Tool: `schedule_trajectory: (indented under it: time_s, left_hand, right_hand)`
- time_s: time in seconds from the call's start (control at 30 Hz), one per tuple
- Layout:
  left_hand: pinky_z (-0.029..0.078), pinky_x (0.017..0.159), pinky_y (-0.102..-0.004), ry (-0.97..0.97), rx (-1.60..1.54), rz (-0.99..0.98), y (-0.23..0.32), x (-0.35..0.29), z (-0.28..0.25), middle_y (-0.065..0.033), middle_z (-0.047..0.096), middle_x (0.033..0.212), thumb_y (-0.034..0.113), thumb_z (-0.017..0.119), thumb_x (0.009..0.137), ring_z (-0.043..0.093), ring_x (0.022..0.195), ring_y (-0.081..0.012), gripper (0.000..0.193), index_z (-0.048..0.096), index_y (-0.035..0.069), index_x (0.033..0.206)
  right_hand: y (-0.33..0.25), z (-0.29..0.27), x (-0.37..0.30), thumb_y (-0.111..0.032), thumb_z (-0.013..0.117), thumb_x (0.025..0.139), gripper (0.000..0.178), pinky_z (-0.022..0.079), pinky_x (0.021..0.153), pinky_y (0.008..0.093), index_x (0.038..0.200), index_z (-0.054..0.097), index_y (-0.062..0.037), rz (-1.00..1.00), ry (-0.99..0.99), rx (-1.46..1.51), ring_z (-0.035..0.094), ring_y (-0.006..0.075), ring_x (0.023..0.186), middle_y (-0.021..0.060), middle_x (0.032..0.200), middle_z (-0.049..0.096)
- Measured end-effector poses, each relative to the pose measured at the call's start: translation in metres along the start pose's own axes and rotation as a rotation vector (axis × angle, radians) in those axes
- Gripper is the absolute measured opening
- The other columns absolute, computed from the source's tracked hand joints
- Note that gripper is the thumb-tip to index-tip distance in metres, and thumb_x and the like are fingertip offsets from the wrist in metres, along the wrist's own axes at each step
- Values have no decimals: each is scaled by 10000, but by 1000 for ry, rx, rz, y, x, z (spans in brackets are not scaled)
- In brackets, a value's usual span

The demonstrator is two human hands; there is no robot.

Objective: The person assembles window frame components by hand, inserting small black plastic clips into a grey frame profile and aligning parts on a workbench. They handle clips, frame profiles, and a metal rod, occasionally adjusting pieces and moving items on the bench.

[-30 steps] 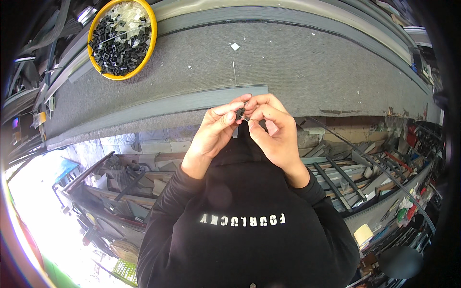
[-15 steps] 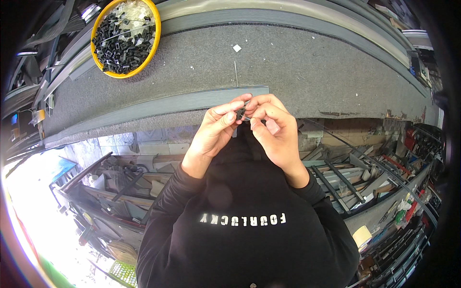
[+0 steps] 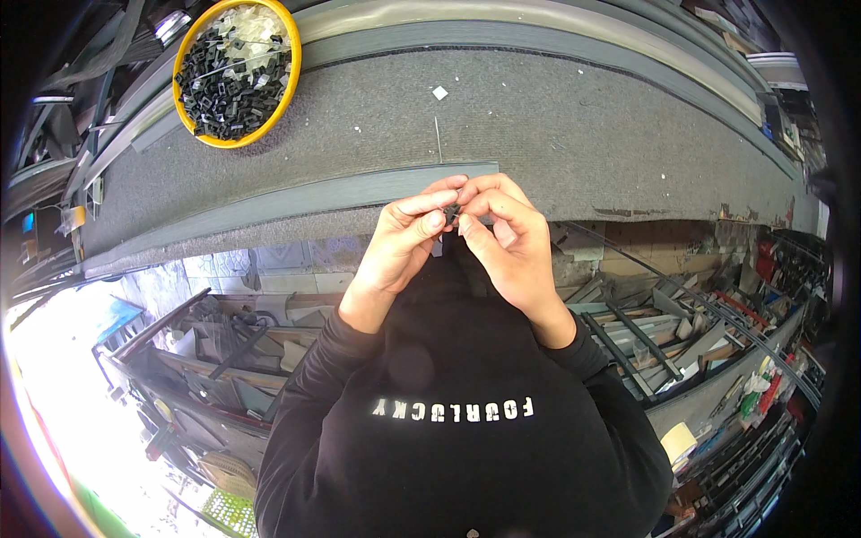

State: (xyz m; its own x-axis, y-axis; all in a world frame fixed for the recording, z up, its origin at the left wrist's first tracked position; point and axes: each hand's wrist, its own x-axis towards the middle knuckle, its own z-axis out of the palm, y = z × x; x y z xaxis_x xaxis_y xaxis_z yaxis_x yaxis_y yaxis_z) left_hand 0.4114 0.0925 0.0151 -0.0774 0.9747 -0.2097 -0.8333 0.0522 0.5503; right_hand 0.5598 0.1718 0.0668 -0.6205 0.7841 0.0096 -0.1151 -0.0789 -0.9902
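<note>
Just past my chest, above the near edge of the carpeted bench, both hands meet at a small black plastic piece point(image 3: 452, 215). My left hand point(image 3: 401, 238) pinches it between thumb and fingers from the left. From the right, the thumb and forefinger of my right hand point(image 3: 516, 242) are closed at the same piece, fingertips nearly touching the left ones. Fingers cover most of the piece, so its exact shape cannot be made out. Beyond the hands lies a flat grey profile strip point(image 3: 332, 190) along the bench.
A yellow-rimmed bowl point(image 3: 294, 76) at the far left holds many black plastic pieces point(image 3: 224, 103) and clear pieces point(image 3: 256, 29). A thin rod point(image 3: 438, 139) and white square point(image 3: 439, 92) lie on the bench point(image 3: 574, 125). Long profiles point(image 3: 538, 40) border its far side; racks of offcuts point(image 3: 664, 332) flank me.
My right hand has shifted slightly left, bringing its fingertips closer to the black piece. A thin pale sliver between the right fingertips and the piece is now mostly hidden.
</note>
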Motion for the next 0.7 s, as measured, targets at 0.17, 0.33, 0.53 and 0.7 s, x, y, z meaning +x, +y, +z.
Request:
schedule_trajectory:
  time_s: [0.17, 0.33, 0.53, 0.7]
  left_hand:
    - [492, 924, -309, 36, 22, 28, -2, -1, 3, -134, 546, 1378, 106, 705, 904, 582, 1143, -195, 213, 736, 44, 1105]
    - [478, 907, -310, 207, 645, 126, -5, -9, 5, -112, 567, 1346, 119, 700, 908, 592, 1047, -159, 157, 761, 46, 1033]
    - [505, 803, -291, 285, 1070, 204, -9, -8, -5, -93, 615, 1234, 109, 702, 903, 624, 905, -130, 133, 766, 25, 984]
    - [502, 626, -238, 406, 1101, 26, -15, -10, -7, -81, 701, 1000, 188, 704, 916, 661, 734, -113, 220, 720, -6, 1020]
  right_hand:
    - [11, -2, -4, -38, 642, 915, 75, 453, 820, 270, 876, 617, 21, 28, 44, -84, 576, 144, 924, 62, 1011, 585]
    - [35, -11, -7, -194, 539, 1028, 207, 450, 730, 242, 1112, 606, -18, 392, -16, 380, 555, 89, 827, 26, 977, 621]
    - [67, -21, -10, -165, 660, 961, 172, 318, 545, 203, 1046, 668, -15, 668, -40, 306, 467, 23, 683, -2, 835, 647]
    - [83, -20, -15, -62, 678, 911, 76, 365, 558, 173, 936, 667, 10, 354, 75, 74, 508, 20, 667, -8, 820, 630]
